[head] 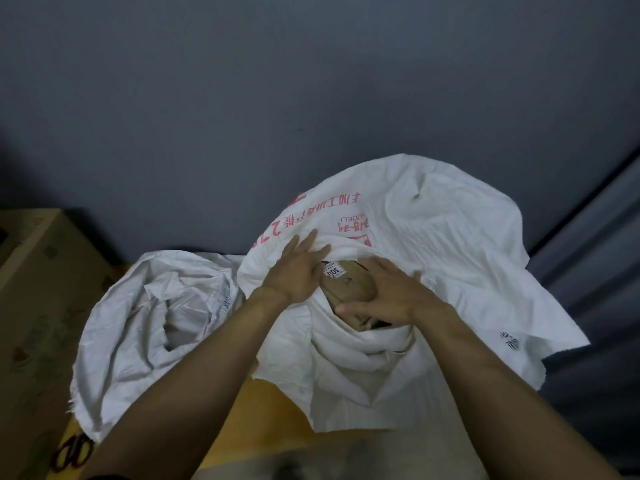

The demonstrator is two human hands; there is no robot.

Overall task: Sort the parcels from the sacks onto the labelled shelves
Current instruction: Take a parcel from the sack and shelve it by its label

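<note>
A white woven sack (433, 237) with red printed characters lies open in front of me. In its mouth sits a brown paper parcel (349, 289) with a small white label reading 300. My left hand (298, 268) rests with straight fingers on the sack's upper rim, just left of the parcel. My right hand (388, 296) lies over the parcel's right side, its thumb along the parcel's lower edge and its fingers spread across the top. The rest of the parcel is hidden inside the sack.
A second white sack (156, 317) lies crumpled to the left. A large cardboard box (31, 278) stands at the far left, with red-handled scissors (71, 452) near its foot. A yellow surface (263, 410) shows under the sacks. A dark grey wall rises behind.
</note>
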